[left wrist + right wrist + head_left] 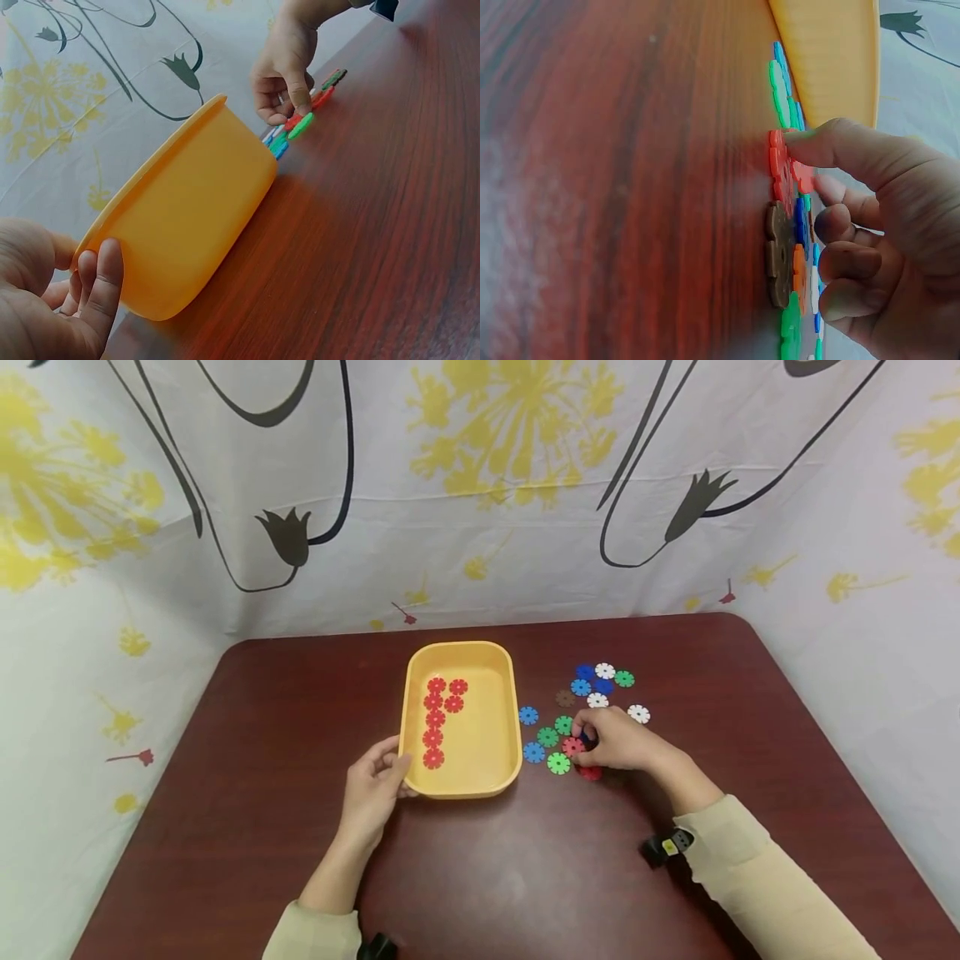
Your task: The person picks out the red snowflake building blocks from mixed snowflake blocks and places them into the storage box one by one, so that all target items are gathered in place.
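Note:
My left hand (pixel 372 789) grips the near left corner of a yellow plastic tray (pixel 459 792), thumb over the rim and fingers against the outer wall in the left wrist view. Inside the tray, several red notched discs (pixel 435 719) lie in a column with a short second row beside its top. Right of the tray, my right hand (pixel 618 739) pinches a red notched disc (pixel 572 746) between thumb and index finger, low over the loose pieces. The right wrist view has another red disc (pixel 778 169) by the thumb and a brown disc (pixel 779 255) close by.
Around my right hand lie loose notched discs: green (pixel 558 763), light blue (pixel 534 752), white (pixel 639 714), dark blue and brown. An orange one (pixel 800 277) shows in the right wrist view. The dark red table (pixel 300 693) meets a patterned cloth (pixel 465 585) at its back edge.

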The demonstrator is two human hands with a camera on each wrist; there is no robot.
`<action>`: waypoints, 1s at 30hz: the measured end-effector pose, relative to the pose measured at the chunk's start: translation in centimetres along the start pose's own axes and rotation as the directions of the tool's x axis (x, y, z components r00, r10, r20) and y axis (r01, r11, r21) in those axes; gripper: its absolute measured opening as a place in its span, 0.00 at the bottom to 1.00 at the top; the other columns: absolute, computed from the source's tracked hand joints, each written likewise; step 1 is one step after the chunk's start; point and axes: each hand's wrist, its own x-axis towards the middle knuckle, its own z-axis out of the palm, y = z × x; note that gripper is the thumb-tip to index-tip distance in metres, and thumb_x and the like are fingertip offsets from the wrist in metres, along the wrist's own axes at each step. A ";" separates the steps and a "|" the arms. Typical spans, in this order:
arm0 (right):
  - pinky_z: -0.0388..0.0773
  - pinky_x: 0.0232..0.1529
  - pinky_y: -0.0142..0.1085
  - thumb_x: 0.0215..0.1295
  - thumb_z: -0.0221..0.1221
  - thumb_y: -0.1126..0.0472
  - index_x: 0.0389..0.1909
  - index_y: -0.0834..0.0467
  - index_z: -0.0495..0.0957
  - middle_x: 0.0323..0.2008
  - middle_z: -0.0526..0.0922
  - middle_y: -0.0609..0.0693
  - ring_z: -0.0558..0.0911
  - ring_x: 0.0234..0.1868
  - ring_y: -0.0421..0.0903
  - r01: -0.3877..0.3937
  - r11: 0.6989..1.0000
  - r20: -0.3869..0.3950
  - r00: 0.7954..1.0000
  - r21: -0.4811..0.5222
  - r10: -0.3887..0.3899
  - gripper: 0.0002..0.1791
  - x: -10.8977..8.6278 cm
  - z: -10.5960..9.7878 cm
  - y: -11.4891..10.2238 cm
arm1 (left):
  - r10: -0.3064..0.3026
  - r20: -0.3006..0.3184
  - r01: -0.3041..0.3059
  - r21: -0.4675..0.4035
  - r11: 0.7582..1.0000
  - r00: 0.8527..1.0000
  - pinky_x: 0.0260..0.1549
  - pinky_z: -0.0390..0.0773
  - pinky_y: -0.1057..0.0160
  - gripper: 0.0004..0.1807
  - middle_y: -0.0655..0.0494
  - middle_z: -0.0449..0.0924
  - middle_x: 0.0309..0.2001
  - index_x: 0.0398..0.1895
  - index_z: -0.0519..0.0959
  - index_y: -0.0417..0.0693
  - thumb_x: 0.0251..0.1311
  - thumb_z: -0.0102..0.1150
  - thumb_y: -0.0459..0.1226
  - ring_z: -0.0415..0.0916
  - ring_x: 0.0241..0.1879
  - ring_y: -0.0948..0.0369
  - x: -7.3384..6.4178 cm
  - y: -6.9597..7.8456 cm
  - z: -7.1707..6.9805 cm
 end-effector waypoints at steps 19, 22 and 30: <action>0.67 0.25 0.33 0.55 0.76 0.54 0.37 0.59 0.79 0.21 0.70 0.45 0.68 0.24 0.41 0.003 1.000 -0.009 1.000 -0.024 -0.003 0.18 0.1 -0.2 0.2 | -0.005 -0.011 0.005 0.000 1.000 1.000 0.25 0.86 0.66 0.21 0.46 0.74 0.37 0.64 0.74 0.35 0.70 0.58 0.30 0.81 0.26 0.58 -0.2 0.0 -0.1; 0.65 0.24 0.33 0.56 0.76 0.54 0.36 0.58 0.79 0.20 0.68 0.45 0.66 0.23 0.41 -0.014 1.000 0.013 1.000 -0.013 0.014 0.17 0.2 -0.3 0.2 | -0.005 -0.015 0.005 0.000 1.000 1.000 0.25 0.86 0.65 0.21 0.46 0.74 0.37 0.65 0.74 0.36 0.70 0.58 0.30 0.81 0.26 0.58 -0.2 0.0 0.0; 0.69 0.28 0.34 0.55 0.76 0.55 0.33 0.57 0.79 0.26 0.73 0.47 0.69 0.30 0.43 0.023 0.999 0.006 1.000 -0.033 -0.023 0.16 0.3 -0.3 0.3 | -0.004 -0.008 0.004 -0.007 1.000 1.000 0.24 0.86 0.66 0.20 0.45 0.73 0.37 0.64 0.74 0.37 0.70 0.57 0.29 0.81 0.26 0.58 -0.1 -0.1 0.0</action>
